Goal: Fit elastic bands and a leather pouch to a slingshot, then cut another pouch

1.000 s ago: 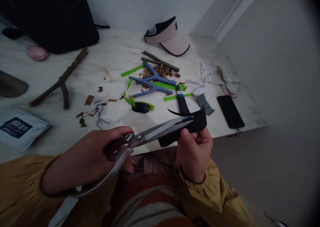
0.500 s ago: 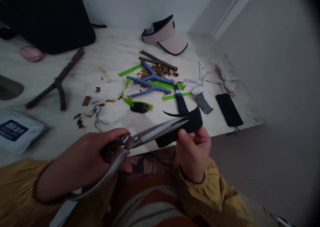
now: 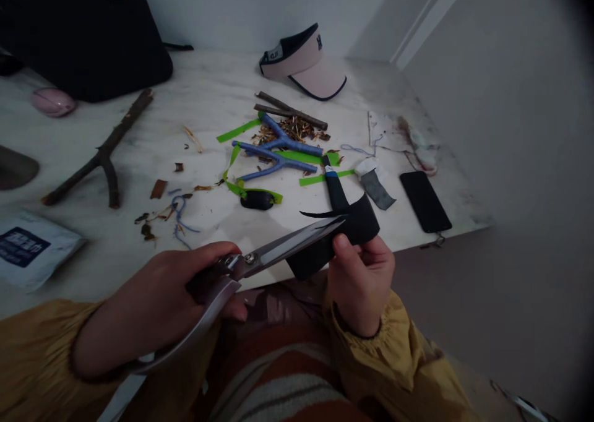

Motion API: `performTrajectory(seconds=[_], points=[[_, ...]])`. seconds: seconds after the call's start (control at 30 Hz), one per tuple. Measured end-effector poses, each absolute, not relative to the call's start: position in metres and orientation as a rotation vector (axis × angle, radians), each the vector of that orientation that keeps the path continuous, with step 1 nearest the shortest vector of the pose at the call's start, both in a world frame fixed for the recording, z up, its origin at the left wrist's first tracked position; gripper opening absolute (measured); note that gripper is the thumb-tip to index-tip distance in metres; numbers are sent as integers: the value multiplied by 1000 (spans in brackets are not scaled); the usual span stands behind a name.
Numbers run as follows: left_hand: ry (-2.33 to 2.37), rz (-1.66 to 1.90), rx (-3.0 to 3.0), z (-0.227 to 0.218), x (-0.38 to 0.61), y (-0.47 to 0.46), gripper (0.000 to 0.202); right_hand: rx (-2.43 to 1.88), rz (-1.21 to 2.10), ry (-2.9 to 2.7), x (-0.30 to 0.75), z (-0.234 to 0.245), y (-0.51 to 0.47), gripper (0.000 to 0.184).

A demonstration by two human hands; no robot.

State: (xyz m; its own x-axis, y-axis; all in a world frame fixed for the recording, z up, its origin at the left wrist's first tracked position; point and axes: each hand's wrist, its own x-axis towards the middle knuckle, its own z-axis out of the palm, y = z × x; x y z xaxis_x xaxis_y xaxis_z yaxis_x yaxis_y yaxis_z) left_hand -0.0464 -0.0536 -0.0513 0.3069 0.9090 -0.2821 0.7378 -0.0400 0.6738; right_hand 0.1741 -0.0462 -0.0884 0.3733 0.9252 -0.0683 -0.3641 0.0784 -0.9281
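My left hand point(image 3: 162, 298) is wrapped round the handles of a pair of large metal scissors point(image 3: 278, 247), whose blades point right. Between my right thumb and fingers is a curled black strip point(image 3: 364, 221) of thin sheet; my right hand point(image 3: 359, 279) pinches it near the blade tips. The blades lie across the strip, and a thin black sliver curves off its upper side. Just beyond lie two blue-wrapped forked sticks point(image 3: 281, 164), a green band with a black pouch point(image 3: 257, 200), and a dark piece with a blue band point(image 3: 335, 184).
A bare forked branch point(image 3: 109, 150) and a white packet point(image 3: 34, 245) lie left. A pink visor point(image 3: 306, 63) and black bag point(image 3: 88, 38) stand at the back. The phone point(image 3: 424, 201) is near the table's right front edge. Bark scraps point(image 3: 297, 128) lie mid-table.
My right hand and the black strip have shifted slightly right, away from the scissor tips. The scissors stay nearly in place, and the view has moved a little.
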Motion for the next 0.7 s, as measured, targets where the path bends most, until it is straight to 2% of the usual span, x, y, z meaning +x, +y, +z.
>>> performTrajectory(seconds=[0.4, 0.7], points=[[1452, 278, 1855, -54, -50, -54, 27, -1141, 1055, -711, 176, -91, -45, 13], [1535, 415, 2078, -62, -48, -53, 48, -1124, 1057, -736, 176, -92, -44, 13]])
